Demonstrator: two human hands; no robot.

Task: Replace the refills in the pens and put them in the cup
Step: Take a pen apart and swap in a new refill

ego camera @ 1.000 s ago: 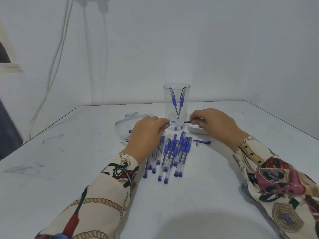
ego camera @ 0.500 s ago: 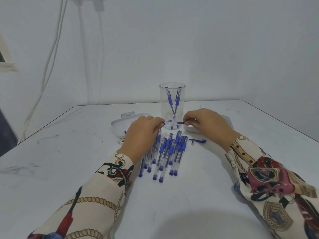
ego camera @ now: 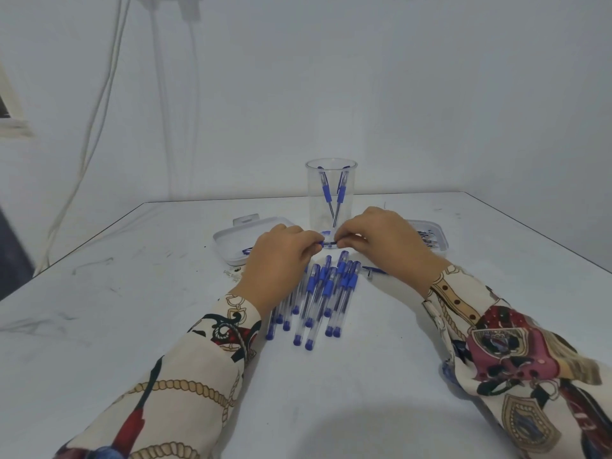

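As the head view shows, two finished pens stand in the cup at the back of the bench. A row of pens lies untouched between the wrists. The left hand and right hand pinch one small dark pen part just before the cup, fingers clamped. Most work apparently remains.

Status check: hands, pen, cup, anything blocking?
Both hands, left and right, pinch one pen part between them, before the cup. Two pens stand in cup. Pen pile lies below hands. Nothing blocks the cup.
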